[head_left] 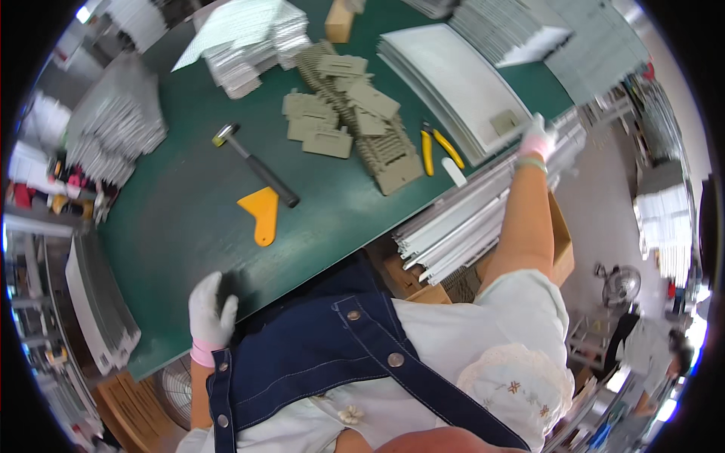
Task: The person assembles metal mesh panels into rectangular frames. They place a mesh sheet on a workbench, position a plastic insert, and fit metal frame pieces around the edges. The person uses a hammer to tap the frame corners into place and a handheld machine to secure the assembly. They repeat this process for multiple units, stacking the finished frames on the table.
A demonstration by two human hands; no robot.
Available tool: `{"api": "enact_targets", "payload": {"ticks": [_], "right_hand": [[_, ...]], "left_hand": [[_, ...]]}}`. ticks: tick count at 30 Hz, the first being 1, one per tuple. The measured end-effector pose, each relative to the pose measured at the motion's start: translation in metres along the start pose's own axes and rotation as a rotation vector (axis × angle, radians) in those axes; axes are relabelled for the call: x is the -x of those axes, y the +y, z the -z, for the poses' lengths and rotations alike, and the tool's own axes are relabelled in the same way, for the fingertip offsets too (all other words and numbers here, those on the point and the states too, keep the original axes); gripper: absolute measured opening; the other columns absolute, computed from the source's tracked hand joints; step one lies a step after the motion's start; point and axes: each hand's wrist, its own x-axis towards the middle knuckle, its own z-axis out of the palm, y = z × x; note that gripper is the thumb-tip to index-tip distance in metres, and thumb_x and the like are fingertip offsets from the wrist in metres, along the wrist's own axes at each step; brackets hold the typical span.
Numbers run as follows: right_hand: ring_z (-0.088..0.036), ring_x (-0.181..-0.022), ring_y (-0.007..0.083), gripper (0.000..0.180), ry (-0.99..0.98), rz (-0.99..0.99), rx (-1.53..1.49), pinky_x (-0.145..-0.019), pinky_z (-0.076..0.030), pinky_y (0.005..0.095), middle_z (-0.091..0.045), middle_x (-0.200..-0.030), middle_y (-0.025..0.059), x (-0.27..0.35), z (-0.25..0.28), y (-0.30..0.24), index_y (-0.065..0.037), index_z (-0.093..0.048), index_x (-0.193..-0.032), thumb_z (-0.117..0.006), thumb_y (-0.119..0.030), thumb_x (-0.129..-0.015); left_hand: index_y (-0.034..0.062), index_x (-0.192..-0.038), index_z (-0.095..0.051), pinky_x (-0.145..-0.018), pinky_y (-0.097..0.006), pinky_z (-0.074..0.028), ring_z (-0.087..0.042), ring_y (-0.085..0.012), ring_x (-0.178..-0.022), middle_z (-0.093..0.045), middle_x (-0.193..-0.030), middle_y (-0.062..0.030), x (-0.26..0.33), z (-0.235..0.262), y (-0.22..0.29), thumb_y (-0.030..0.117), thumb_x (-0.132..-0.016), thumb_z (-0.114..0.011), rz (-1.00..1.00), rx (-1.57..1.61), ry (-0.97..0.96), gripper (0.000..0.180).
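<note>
Since the white panel stack (461, 79) sits on the green table's (181, 177) right side, tugging 1 corner could maybe skid sheets onto the white strips (451, 240). Long axis runs far left to near right. Right hand (538, 140) is by the near end, can't tell if gripping; left hand (211, 312) looks empty, thumb spread.

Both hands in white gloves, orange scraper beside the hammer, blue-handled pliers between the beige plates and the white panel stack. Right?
One fix: the pliers have yellow handles, not blue, as the head view shows. Rest holds: left hand and right hand in white gloves, orange scraper beside the hammer, pliers between the beige plates and the white panel stack.
</note>
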Motion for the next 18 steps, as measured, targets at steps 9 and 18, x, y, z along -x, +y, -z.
{"api": "enact_targets", "payload": {"ticks": [9,18], "right_hand": [[-0.046,-0.128,0.0404,0.044,-0.371,1.037,-0.273,-0.104,-0.04,0.0559,-0.055,-0.131,0.0216,0.244,0.078,-0.063,0.0,-0.056,-0.127,-0.063,-0.026,-0.093],[-0.047,-0.122,0.0442,0.038,-1.163,1.618,-0.539,-0.105,-0.031,0.0631,-0.055,-0.121,0.0194,0.445,0.08,-0.106,-0.004,-0.057,-0.114,-0.066,-0.012,-0.077]], "left_hand": [[0.0049,-0.127,-0.06,-0.101,-0.043,-0.045,-0.058,-0.0366,-0.116,-0.062,-0.124,-0.0195,0.079,0.19,-0.192,0.031,-0.09,-0.063,0.657,-0.674,0.592,0.045],[0.0031,-0.143,-0.047,-0.11,-0.039,-0.038,-0.047,-0.0322,-0.134,-0.049,-0.143,-0.0202,0.178,0.288,-0.289,0.051,-0.079,-0.071,1.209,-0.314,0.059,0.083]]}}
